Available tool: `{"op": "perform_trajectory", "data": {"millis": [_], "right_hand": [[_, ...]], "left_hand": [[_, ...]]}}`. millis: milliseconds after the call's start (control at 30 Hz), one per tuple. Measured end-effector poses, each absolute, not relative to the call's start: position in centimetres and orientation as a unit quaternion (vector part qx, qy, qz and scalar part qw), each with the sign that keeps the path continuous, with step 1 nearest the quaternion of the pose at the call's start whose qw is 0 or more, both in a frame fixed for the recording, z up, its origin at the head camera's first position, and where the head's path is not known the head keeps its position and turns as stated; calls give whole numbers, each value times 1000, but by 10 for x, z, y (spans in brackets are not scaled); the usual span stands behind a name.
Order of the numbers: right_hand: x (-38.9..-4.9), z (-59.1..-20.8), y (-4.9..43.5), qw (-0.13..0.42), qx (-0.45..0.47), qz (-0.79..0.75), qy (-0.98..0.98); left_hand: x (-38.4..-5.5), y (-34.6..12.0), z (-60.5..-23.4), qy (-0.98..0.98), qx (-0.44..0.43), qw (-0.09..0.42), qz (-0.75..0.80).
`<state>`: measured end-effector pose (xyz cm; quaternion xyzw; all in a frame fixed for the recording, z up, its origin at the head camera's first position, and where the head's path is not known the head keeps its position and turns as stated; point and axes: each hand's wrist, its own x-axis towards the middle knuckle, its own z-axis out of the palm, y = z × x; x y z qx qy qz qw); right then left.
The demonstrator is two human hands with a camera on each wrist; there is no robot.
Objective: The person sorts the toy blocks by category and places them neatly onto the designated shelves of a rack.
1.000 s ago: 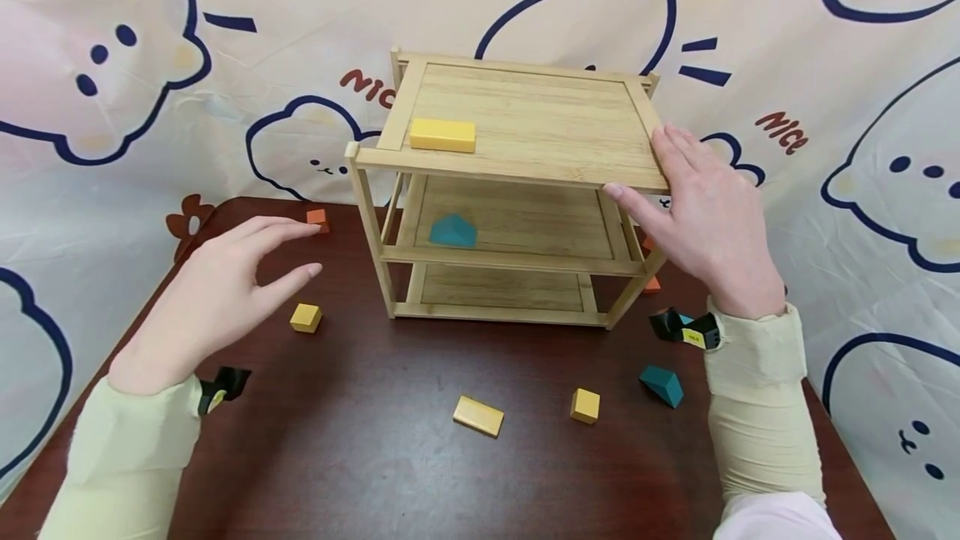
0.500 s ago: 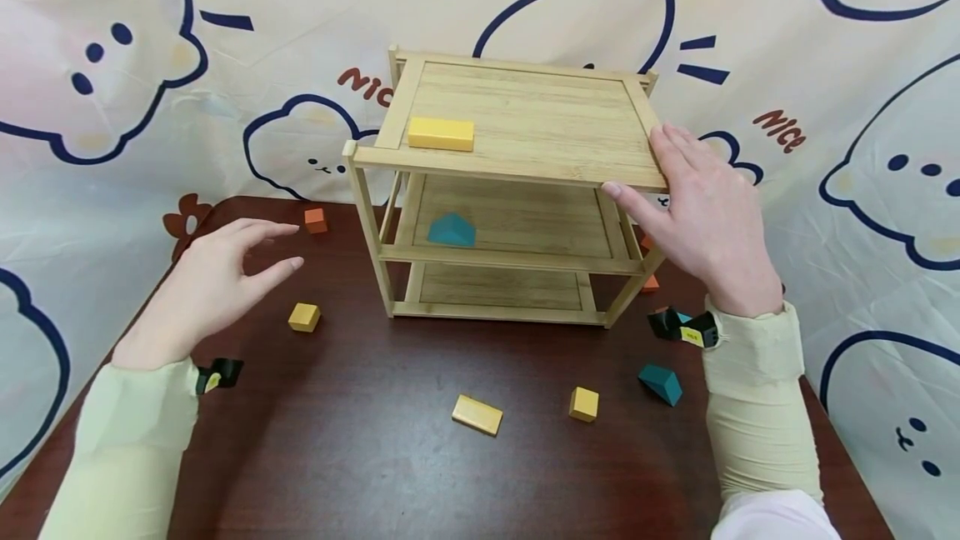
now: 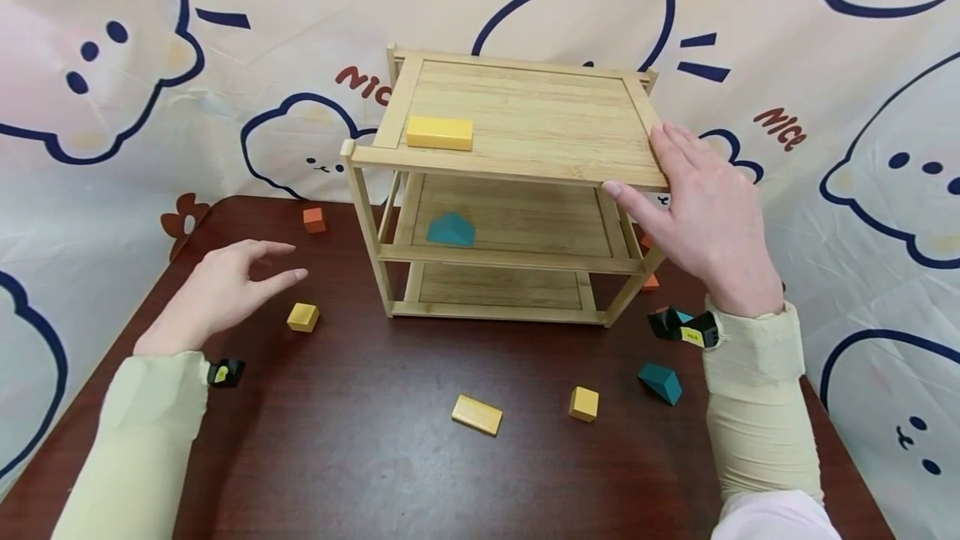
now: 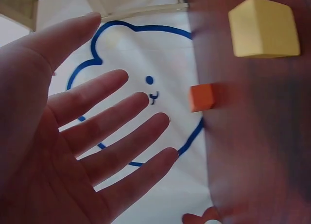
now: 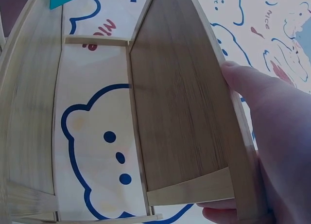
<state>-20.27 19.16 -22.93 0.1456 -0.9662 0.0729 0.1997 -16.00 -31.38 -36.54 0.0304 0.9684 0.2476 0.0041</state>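
A three-tier wooden shelf (image 3: 517,165) stands on the dark table. At its top right front corner my right hand (image 3: 708,215) grips the top board, thumb along the front edge and fingers over the right side. In the right wrist view the thumb (image 5: 243,80) lies on the board's edge and fingertips (image 5: 218,215) show past its end. My left hand (image 3: 225,290) hovers over the table's left side, fingers spread and holding nothing. The nearest thing to it is a yellow cube (image 3: 303,317); an orange cube (image 3: 314,220) lies farther back.
A yellow block (image 3: 440,133) lies on the top tier and a blue block (image 3: 452,229) on the middle one. In front are a flat yellow block (image 3: 477,415), a yellow cube (image 3: 583,404) and a teal wedge (image 3: 660,383). Orange pieces (image 3: 650,282) peek out behind the right leg.
My left hand has drawn back from near the orange cube, moving lower and slightly left in the head view. The right hand keeps its place on the shelf.
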Motion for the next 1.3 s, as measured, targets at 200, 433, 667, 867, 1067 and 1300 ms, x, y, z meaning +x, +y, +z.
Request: {"op": "perform_trajectory", "data": {"millis": [200,433,667,867,1067,1300], "right_hand": [[-203,-229,192,196,144,72,-967],[-203,-230,192,204,146,72,-965],[-203,-230,192,208,148,73,-964],[-203,-230,192,207,146,71,-965],[-204,-231,192,209,149,72,-964],[-204,-231,192,213,150,73,-963]], "left_hand": [[-162,-313,-378,969,30,45,240],[-162,-312,-387,969,36,69,235],[-162,-313,-392,970,38,78,226],[-161,-311,-395,970,45,77,226],[-160,-308,-398,969,48,78,229],[-159,-307,-402,967,49,87,233]]}}
